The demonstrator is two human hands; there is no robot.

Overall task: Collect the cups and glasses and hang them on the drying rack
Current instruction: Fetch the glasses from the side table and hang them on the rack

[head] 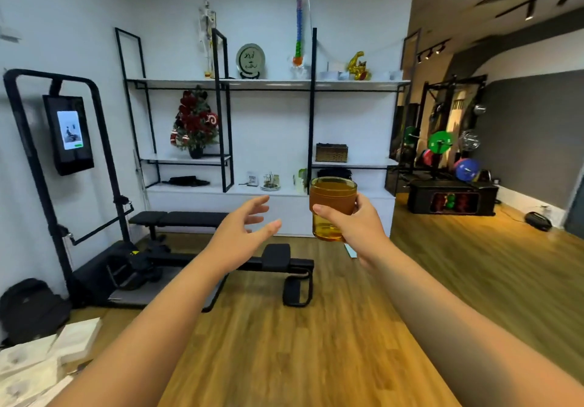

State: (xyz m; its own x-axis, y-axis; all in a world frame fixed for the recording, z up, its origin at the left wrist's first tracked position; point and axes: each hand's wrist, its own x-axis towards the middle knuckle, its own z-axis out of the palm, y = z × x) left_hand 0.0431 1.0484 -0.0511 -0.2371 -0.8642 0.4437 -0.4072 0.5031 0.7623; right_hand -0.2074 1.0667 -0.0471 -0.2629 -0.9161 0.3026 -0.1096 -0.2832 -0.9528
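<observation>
My right hand [357, 226] grips an amber glass cup [331, 207] and holds it upright at chest height in front of me, thumb across its near side. Just left of it, my left hand [245, 229] hovers in the air with fingers spread and relaxed, holding nothing. A small gap separates its fingertips from the glass. No drying rack shows in this view.
A white shelf unit with black frames [268, 84] lines the far wall, with ornaments and a small tray of items [270, 182] on its low ledge. A black exercise bench [221, 264] stands on the wooden floor ahead. Weights are at the right, white boxes [38, 359] at lower left.
</observation>
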